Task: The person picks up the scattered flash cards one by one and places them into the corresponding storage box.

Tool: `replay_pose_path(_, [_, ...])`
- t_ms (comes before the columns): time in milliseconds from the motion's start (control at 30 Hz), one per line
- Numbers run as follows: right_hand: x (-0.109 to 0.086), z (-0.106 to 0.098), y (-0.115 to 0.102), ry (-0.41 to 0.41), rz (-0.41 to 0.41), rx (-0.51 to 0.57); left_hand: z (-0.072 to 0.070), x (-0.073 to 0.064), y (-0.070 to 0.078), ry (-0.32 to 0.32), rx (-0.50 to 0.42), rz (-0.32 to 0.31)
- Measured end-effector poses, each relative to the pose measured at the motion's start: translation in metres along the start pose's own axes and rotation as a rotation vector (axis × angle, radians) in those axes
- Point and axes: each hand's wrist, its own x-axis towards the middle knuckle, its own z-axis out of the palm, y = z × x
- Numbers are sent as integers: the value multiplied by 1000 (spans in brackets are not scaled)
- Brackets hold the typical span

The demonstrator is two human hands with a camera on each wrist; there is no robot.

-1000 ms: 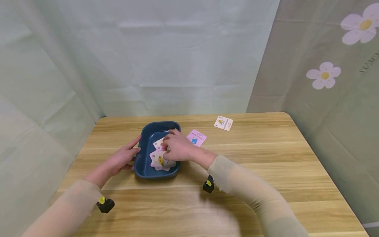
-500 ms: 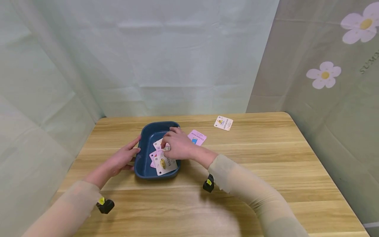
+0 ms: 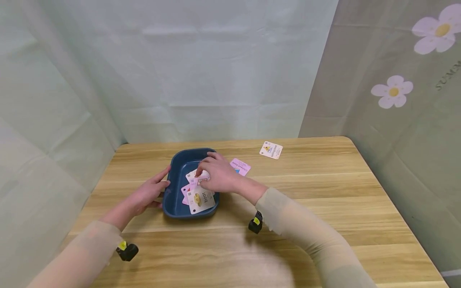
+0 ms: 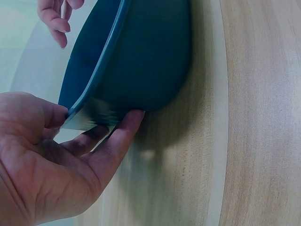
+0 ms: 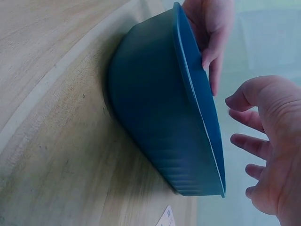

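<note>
In the head view my left hand (image 3: 145, 194) grips the left side of a dark blue plastic bin (image 3: 174, 202). The left wrist view shows its thumb at the rim and fingers against the outer wall. Inside the bin lie several loose picture cards; uppermost is a white card (image 3: 201, 202) reading "boat" with a yellow boat, overlapping a pink card (image 3: 185, 193). Over these cards hovers my right hand (image 3: 220, 174), covering part of the pile. From the right wrist, that hand's fingers (image 5: 251, 147) look loosely bent and spread apart above the rim, with nothing between them.
Right of the bin, partly behind the right hand, a pink card (image 3: 241, 166) lies on the wooden table (image 3: 324, 180). Farther back is a white "sailing boat" card (image 3: 271, 150). Pale curtains (image 3: 230, 80) hang behind and beside the table.
The boat card has shifted toward the bin's near right and turned slightly; its word now shows in full as the right hand has drawn off it. The left hand keeps its place.
</note>
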Motion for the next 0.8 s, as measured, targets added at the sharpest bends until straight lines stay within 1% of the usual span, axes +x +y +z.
replay_pose_path(400, [-4, -6, 4, 18, -2, 12, -1, 1, -1, 5, 2, -2])
replay_pose_path(633, [-10, -13, 6, 50, 2, 49, 0, 1, -2, 1, 1, 1])
replay_pose_path(800, [-14, -18, 12, 80, 35, 70, -1, 1, -1, 1, -2, -1])
